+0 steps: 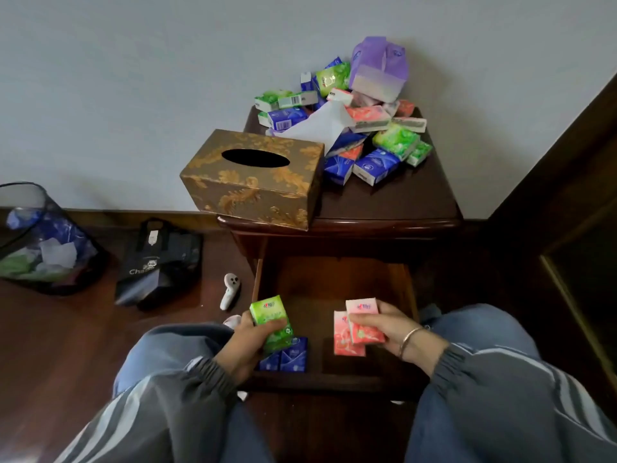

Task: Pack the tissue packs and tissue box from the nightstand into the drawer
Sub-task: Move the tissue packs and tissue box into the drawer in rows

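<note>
Head view. The drawer (334, 279) of the nightstand (384, 202) stands pulled out towards the person's knees, and most of its floor is bare. Two blue packs (287, 358) lie side by side at its front left, and one pink pack (342, 345) lies front centre.

The left hand (247, 345) holds a green pack (272, 320) in a closed grip, just above the blue packs. The right hand (384, 324) pinches another pink pack, the upper one (362, 320), over the one already laid. Whether the two pink packs touch cannot be told.

The pile of packs (370, 138) sits at the back of the nightstand top with a purple bundle (380, 65) on it. The tissue box (257, 177) rests at the front left corner, overhanging the edge.

Assessment: placing is in hand and the task is at an early stage.

Recommendations:
- Set each pack flat and flush against its neighbour, building rows by colour from the front edge backwards.
- Keep one side of the drawer free for the tissue box, which needs the largest unbroken space.
- Lower each pack until it rests before opening the grip, since dropped packs will skew the rows.
- Take care near the overhanging box when reaching up, as a knock could tip it to the floor.
</note>
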A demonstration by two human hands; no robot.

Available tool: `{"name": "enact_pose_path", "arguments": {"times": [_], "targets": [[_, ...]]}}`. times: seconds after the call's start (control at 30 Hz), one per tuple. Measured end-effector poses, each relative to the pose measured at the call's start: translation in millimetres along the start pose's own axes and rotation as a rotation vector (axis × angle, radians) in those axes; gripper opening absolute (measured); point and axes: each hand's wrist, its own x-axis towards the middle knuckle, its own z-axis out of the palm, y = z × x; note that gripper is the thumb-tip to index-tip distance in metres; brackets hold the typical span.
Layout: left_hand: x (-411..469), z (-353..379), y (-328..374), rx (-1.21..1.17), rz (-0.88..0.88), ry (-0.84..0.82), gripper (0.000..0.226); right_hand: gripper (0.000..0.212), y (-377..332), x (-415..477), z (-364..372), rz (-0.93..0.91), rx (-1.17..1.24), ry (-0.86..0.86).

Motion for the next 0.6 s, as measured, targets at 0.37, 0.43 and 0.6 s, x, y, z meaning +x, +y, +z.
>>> {"name": "enact_pose_path", "arguments": {"times": [0.37, 0.43, 0.6], "targets": [[28, -19, -4, 0.071, 0.031, 0.094, 0.056, 0.042, 63, 67, 20, 0.108, -0.194, 0.167], [29, -19, 0, 0.073, 0.037, 0.088, 0.054, 0.050, 73, 73, 23, 0.127, -0.261, 0.150], [27, -14, 5, 0.049, 0.050, 0.069, 0.046, 0.058, 92, 87, 30, 0.126, -0.441, 0.170]]}}
